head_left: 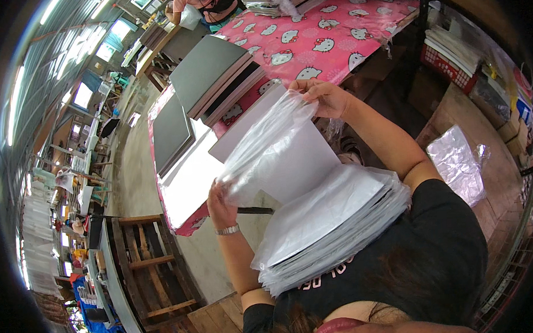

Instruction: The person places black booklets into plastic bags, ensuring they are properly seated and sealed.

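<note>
A clear plastic bag (271,134) is stretched between my two hands, wrinkled and catching the light. My left hand (222,208), with a metal watch on its wrist, is closed on its near left end. At the far right end my right hand (326,98) pinches it between thumb and fingers. Below and behind the plastic shows a flat white sheet (304,165); whether it is inside the bag I cannot tell. Against my body rests a thick stack of clear plastic bags (333,223), with white showing through the top one.
Ahead stands a table with a pink cartoon-print cover (309,41), bearing a stack of dark grey boards (213,68) and a lower pile (172,134). A wooden pallet (152,264) stands at left. A red basket (448,66) and crumpled plastic (457,163) are at right. Another person (205,7) works beyond.
</note>
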The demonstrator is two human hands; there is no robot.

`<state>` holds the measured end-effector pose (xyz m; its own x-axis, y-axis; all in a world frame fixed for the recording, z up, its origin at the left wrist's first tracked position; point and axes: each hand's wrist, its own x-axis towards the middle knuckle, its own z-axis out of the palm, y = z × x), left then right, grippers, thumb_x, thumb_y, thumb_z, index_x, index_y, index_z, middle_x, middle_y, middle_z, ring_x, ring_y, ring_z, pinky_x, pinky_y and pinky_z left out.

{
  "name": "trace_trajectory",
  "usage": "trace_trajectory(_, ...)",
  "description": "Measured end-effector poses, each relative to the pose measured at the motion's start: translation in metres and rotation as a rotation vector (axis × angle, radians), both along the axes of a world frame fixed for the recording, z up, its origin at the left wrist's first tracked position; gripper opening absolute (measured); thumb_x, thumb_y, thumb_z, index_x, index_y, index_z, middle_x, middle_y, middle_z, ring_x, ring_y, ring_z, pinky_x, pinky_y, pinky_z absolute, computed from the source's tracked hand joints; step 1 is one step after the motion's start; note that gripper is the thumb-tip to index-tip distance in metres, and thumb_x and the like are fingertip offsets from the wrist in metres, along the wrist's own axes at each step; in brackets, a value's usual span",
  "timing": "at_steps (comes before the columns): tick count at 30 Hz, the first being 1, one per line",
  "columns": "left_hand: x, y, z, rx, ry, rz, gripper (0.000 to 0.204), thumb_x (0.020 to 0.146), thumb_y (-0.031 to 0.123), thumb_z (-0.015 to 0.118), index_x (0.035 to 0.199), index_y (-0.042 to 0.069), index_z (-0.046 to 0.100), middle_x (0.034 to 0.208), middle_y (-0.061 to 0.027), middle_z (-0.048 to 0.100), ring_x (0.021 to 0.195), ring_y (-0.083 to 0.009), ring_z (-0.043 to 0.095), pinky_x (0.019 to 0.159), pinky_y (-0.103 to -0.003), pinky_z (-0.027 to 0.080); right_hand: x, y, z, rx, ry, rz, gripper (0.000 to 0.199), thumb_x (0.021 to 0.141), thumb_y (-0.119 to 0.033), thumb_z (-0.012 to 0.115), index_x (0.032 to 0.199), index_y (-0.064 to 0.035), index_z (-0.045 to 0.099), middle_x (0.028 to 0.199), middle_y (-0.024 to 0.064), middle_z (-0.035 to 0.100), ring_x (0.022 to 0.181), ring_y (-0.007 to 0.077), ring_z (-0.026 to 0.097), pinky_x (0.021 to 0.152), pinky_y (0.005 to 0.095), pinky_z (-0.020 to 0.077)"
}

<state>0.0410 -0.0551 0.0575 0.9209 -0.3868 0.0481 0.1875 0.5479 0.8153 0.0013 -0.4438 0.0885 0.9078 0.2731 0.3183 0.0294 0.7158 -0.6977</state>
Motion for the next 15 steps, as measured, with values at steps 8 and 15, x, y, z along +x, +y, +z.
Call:
trace_trajectory(8, 0.034, -0.065, 0.018, 0.822, -0.402, 0.597, 0.047, 0.081, 0.001, 0.042, 0.127, -0.002, 0.046, 0.065, -0.0008, 0.049, 0.052, -0.0072, 0.041, 0.047, -0.025, 0.035, 0.043, 0.017, -0.026, -1.285, -0.608, -1.298, 0.050, 0.075, 0.000, 0.055, 0.124, -0.0087, 0.053, 0.087, 0.0118, 0.050, 0.079, 0.0239, 0.056, 0.072, 0.0357, 0.0489)
trace_trajectory(15, -0.048, -0.032, 0.023, 1.013, -0.596, 0.654, 0.027, 0.083, 0.003, 0.051, 0.106, -0.001, 0.063, 0.066, 0.0005, 0.051, 0.056, -0.0057, 0.044, 0.052, -0.022, 0.036, -0.047, 0.013, -0.001, -1.037, -0.318, -0.876, 0.032, 0.078, -0.002, 0.060, 0.110, -0.0056, 0.062, 0.082, 0.0086, 0.055, 0.078, 0.0186, 0.058, 0.068, 0.0298, 0.0470)
